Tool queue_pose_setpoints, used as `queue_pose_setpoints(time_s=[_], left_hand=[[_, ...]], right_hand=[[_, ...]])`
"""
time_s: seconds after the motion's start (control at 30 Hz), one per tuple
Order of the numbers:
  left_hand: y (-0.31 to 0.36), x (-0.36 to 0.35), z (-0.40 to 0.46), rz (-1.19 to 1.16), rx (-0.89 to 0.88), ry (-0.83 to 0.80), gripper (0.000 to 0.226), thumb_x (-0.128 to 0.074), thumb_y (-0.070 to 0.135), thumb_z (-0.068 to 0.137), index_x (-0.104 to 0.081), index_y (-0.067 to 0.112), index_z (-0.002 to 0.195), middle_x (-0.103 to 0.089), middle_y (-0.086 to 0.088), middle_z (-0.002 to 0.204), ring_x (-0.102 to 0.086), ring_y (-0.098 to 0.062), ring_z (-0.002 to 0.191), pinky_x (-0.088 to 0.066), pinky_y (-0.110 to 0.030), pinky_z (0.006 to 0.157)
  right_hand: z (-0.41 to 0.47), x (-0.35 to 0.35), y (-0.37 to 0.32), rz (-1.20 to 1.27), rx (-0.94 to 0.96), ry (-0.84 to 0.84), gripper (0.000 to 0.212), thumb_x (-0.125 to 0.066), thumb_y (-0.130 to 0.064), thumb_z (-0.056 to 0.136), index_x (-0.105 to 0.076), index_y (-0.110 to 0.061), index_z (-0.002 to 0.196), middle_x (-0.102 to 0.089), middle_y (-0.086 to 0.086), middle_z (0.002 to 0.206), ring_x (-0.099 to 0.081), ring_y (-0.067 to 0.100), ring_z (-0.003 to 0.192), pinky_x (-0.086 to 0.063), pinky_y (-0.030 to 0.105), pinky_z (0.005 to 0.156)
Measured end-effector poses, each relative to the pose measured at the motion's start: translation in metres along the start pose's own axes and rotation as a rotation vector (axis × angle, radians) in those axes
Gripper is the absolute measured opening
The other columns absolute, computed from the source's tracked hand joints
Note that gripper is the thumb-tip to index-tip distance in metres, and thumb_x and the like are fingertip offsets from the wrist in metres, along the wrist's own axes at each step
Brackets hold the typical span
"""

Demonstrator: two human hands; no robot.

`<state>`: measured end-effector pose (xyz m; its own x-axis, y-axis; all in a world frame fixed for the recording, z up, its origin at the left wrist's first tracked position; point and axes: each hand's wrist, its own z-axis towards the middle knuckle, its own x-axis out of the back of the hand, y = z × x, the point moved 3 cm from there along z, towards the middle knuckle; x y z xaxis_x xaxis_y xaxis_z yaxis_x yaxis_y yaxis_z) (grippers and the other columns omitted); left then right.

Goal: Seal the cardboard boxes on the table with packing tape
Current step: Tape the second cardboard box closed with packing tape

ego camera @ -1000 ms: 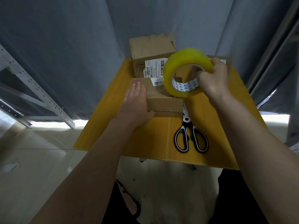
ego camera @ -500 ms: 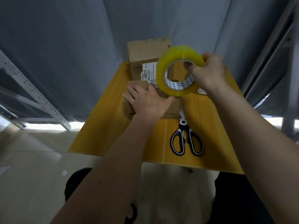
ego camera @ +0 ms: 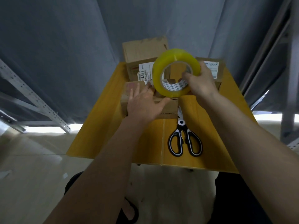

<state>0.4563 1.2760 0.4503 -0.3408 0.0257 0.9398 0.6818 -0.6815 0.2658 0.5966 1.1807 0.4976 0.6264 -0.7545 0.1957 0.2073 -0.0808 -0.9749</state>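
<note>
- While the left hand point(ego camera: 146, 103) lies flat, fingers spread, on the front box point(ego camera: 168, 107) at centre frame,
- the right hand point(ego camera: 199, 82) grips the yellow tape roll point(ego camera: 175, 71) above it.

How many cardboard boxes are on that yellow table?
3: the near box under the left hand, a taller box at the back, and a labelled box back right behind the tape roll. More may be hidden.
</note>
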Motion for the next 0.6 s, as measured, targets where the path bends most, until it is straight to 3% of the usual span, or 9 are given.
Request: queue_pose_setpoints(time_s=[0.1, 0.3, 0.47, 0.6], left_hand=[[-0.001, -0.001, -0.001, -0.009, -0.013, -0.009, 0.081, -0.036, 0.08, 0.081, -0.03, 0.035, 0.149, -0.021, 0.007, 0.16, -0.008, -0.024, 0.149, -0.005, -0.047, 0.12], [-0.011, 0.001, -0.002, -0.011, 0.013, 0.039, 0.101, -0.05, 0.078, 0.077, -0.018, 0.02, 0.154, -0.021, 0.0, 0.16, -0.013, -0.02, 0.148, -0.009, -0.04, 0.118], [-0.008, 0.001, -0.005, 0.035, -0.006, 0.074, 0.103, -0.056, 0.073, 0.077, -0.016, 0.016, 0.154, -0.023, -0.002, 0.159, -0.016, -0.021, 0.147, -0.013, -0.041, 0.118], [-0.007, 0.002, -0.006, 0.049, -0.007, 0.066, 0.103, -0.057, 0.071, 0.078, -0.014, 0.016, 0.154, -0.021, -0.002, 0.16, -0.015, -0.02, 0.147, -0.012, -0.041, 0.118]], right_hand=[[-0.001, 0.003, 0.006, 0.06, 0.033, -0.007, 0.018, -0.062, -0.012, 0.09, -0.055, -0.023, 0.103, -0.063, 0.002, 0.095, -0.065, 0.02, 0.091, -0.056, 0.05, 0.083], [0.008, 0.043, 0.018, 0.12, 0.007, 0.128, 0.025, -0.061, -0.01, 0.089, -0.053, -0.033, 0.091, -0.064, -0.003, 0.094, -0.065, 0.024, 0.097, -0.054, 0.053, 0.088], [0.01, 0.05, 0.039, 0.146, 0.0, 0.107, 0.025, -0.059, -0.008, 0.091, -0.054, -0.03, 0.102, -0.065, -0.007, 0.099, -0.065, 0.015, 0.096, -0.055, 0.044, 0.089], [0.013, 0.05, 0.049, 0.149, -0.042, 0.088, 0.033, -0.058, -0.003, 0.09, -0.052, -0.034, 0.099, -0.064, -0.003, 0.104, -0.064, 0.02, 0.1, -0.054, 0.047, 0.092]])
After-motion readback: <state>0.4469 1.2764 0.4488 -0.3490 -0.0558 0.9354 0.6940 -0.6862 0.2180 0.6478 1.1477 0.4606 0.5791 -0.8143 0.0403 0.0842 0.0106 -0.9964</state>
